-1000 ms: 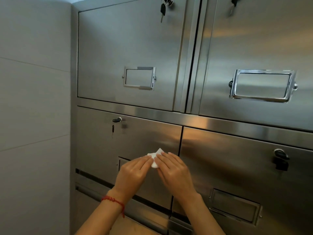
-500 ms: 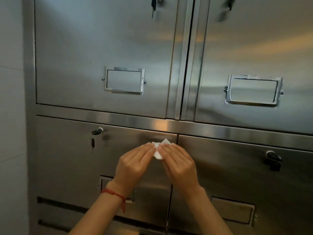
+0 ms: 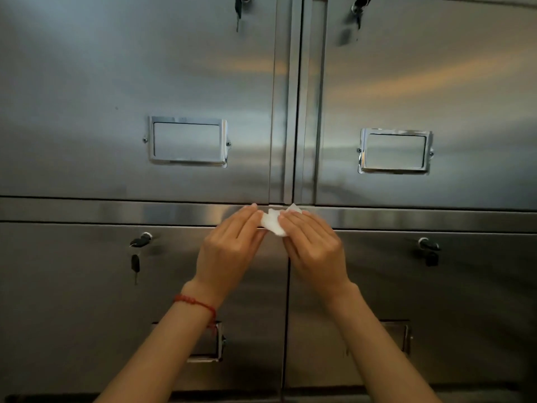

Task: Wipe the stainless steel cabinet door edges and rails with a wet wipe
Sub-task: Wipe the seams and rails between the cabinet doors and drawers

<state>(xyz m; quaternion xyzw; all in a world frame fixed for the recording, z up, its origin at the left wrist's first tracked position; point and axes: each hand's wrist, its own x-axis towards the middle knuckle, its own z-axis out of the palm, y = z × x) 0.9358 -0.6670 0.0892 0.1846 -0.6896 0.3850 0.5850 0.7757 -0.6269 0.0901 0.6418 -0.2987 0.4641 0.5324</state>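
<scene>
A small white wet wipe [image 3: 273,222] is held between both hands in front of the steel cabinet. My left hand [image 3: 229,248], with a red string bracelet at the wrist, pinches its left side. My right hand [image 3: 312,248] pinches its right side. The wipe sits level with the horizontal rail [image 3: 130,212] that runs between the upper and lower doors, just below the vertical seam [image 3: 293,112] of the two upper doors. Whether the wipe touches the rail I cannot tell. The lower doors meet at a seam [image 3: 286,330] under my hands.
Each upper door carries a chrome label frame, the left frame [image 3: 187,141] and the right frame [image 3: 394,151]. Keys hang in locks on the lower left door [image 3: 139,242], lower right door [image 3: 428,248] and both upper doors. Lower label frames sit behind my forearms.
The view has swung right and closer, so the tiled wall has left the frame. Both hands with the wipe have risen from the lower door to the horizontal rail.
</scene>
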